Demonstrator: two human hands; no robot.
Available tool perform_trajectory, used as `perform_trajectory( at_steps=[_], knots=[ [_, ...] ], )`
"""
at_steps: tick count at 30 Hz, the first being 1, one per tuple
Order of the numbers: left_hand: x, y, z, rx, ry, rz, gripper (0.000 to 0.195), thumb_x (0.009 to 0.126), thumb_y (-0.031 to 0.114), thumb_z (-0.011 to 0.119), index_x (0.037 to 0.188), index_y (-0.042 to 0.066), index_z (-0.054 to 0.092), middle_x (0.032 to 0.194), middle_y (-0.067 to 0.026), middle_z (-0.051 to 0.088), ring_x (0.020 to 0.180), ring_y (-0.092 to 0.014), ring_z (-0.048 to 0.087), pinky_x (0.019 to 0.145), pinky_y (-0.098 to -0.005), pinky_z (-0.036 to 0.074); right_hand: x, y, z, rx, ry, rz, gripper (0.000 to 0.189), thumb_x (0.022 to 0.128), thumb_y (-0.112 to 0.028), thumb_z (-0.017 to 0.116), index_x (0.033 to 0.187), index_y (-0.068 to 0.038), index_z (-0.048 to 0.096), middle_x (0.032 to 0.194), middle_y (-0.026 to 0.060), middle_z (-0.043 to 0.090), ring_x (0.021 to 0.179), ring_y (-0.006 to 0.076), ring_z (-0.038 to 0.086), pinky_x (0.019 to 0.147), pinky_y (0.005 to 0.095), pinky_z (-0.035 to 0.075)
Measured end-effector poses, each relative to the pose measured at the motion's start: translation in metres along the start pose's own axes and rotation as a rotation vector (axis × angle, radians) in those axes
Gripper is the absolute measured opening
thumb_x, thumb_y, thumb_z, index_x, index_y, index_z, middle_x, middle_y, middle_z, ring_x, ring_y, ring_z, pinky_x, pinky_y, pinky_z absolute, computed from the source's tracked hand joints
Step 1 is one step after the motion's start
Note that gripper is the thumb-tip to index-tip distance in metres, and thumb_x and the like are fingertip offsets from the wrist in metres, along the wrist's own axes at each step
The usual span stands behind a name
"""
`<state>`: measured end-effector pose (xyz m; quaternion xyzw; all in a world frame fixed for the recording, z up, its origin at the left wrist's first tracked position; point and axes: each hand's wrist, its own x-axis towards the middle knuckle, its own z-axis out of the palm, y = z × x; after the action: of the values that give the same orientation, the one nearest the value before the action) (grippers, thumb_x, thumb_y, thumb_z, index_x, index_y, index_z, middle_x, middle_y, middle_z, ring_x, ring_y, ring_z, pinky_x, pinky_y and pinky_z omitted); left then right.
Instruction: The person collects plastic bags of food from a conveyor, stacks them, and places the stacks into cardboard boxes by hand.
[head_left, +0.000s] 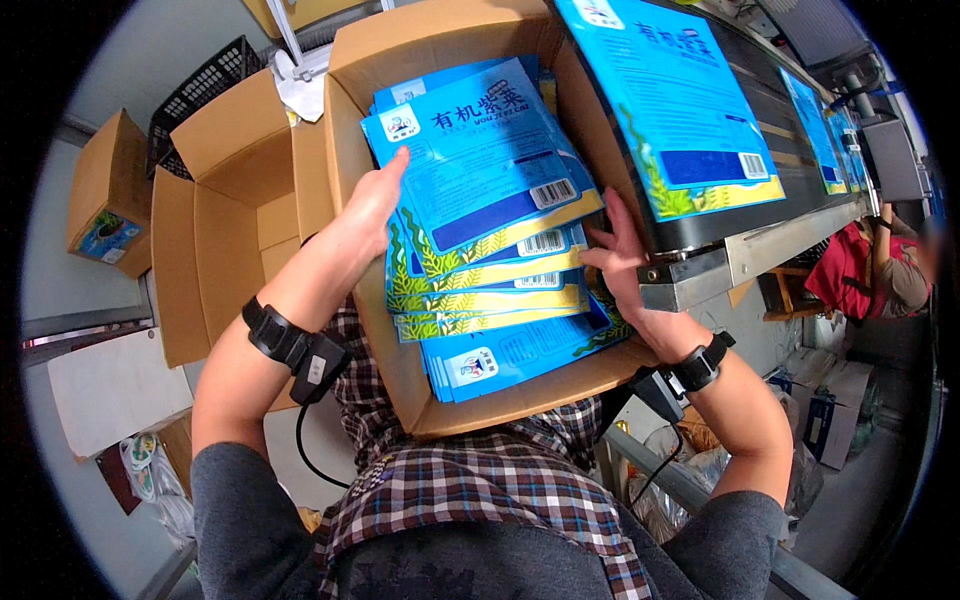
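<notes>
In front of me an open cardboard carton (525, 399) holds several flat blue printed packets with seaweed pictures and barcodes. My left hand (373, 214) grips the left edge of the upper stack of packets (480, 150), thumb on top; its other fingers are hidden. On the opposite side, my right hand (621, 259) is inside the carton with fingers spread, close against the stack's right edge. Beneath, at the near end, lie more packets (517, 352) turned the other way round. Both wrists wear black straps with small cabled devices.
At right, a conveyor belt (765, 94) with a metal frame overhangs the carton; a blue packet (697, 112) lies at its end, more farther along. A second open carton (225, 217) stands left, near a black plastic crate (199, 97). Another person (862, 270) is far right.
</notes>
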<state>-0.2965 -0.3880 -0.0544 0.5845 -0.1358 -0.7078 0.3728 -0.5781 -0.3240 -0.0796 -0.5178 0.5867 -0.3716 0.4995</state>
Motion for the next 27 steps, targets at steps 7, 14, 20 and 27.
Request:
perform_trajectory(
  at_steps=[7,14,20,27],
  knots=[
    [0.018,-0.008,-0.015,0.037,-0.079,0.025,0.050,0.101,0.037,0.038,0.127,-0.005,0.047,0.122,-0.0180,0.059,0.107,-0.030,0.061,0.090,-0.0436,0.050,-0.002,-0.026,-0.007,-0.402,-0.058,-0.064,0.035,0.076,-0.007,0.064,0.111,-0.005,0.062,0.107,0.0094,0.066,0.100,0.0246,0.061,0.087,0.0364,0.046],
    [0.001,-0.001,-0.005,0.096,-0.017,0.029,0.052,0.101,0.039,0.037,0.130,-0.003,0.046,0.126,-0.0179,0.056,0.112,-0.029,0.058,0.092,-0.0439,0.049,0.000,-0.009,-0.010,-0.377,-0.053,0.016,0.039,0.076,-0.005,0.061,0.114,-0.004,0.060,0.109,0.0116,0.065,0.105,0.0245,0.059,0.093,0.0361,0.043],
    [0.004,0.000,-0.006,0.069,0.000,0.000,0.051,0.100,0.037,0.041,0.131,-0.004,0.045,0.129,-0.0177,0.054,0.113,-0.030,0.056,0.092,-0.0452,0.048,0.006,-0.001,-0.010,-0.021,-0.084,0.083,0.054,0.077,0.000,0.055,0.130,-0.001,0.046,0.125,0.0149,0.056,0.115,0.0260,0.053,0.102,0.0375,0.037],
    [-0.002,-0.003,-0.004,0.055,-0.083,-0.044,0.053,0.101,0.035,0.041,0.134,-0.006,0.040,0.131,-0.0188,0.051,0.116,-0.029,0.054,0.098,-0.0412,0.045,0.002,0.000,-0.003,-0.060,0.013,0.092,0.063,0.074,0.001,0.056,0.136,0.001,0.041,0.135,0.0202,0.046,0.129,0.0292,0.042,0.108,0.0378,0.032]
  ],
)
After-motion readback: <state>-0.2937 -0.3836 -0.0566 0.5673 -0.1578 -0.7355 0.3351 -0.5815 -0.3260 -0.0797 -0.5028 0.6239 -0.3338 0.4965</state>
